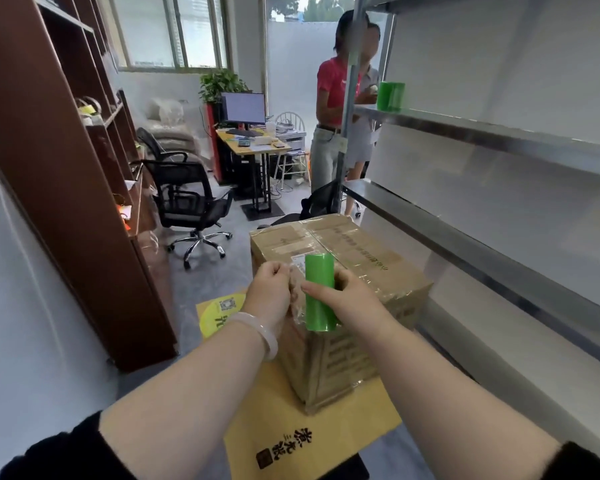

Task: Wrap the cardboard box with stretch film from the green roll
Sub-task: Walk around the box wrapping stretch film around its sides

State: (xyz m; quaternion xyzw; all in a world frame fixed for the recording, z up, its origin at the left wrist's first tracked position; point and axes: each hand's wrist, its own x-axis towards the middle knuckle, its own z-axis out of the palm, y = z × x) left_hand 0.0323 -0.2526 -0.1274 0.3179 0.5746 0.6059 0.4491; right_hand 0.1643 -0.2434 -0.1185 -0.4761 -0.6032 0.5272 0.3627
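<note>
A brown cardboard box [354,258] stands on a flat yellow carton [329,441], with clear film over part of its top and near side. My right hand [347,299] grips the green roll [321,292], held upright in front of the box's near left corner. My left hand [269,292], with a pale bangle at the wrist, is closed on the loose end of the stretch film [296,289] just left of the roll. The film between hand and roll is bunched and hard to see.
A metal shelf rack [499,140] runs along the right, with a second green roll [391,95] on it. A person in a red top [336,109] stands behind the rack. Dark wooden shelving [66,168] lines the left; an office chair [187,209] and desk [253,147] stand beyond.
</note>
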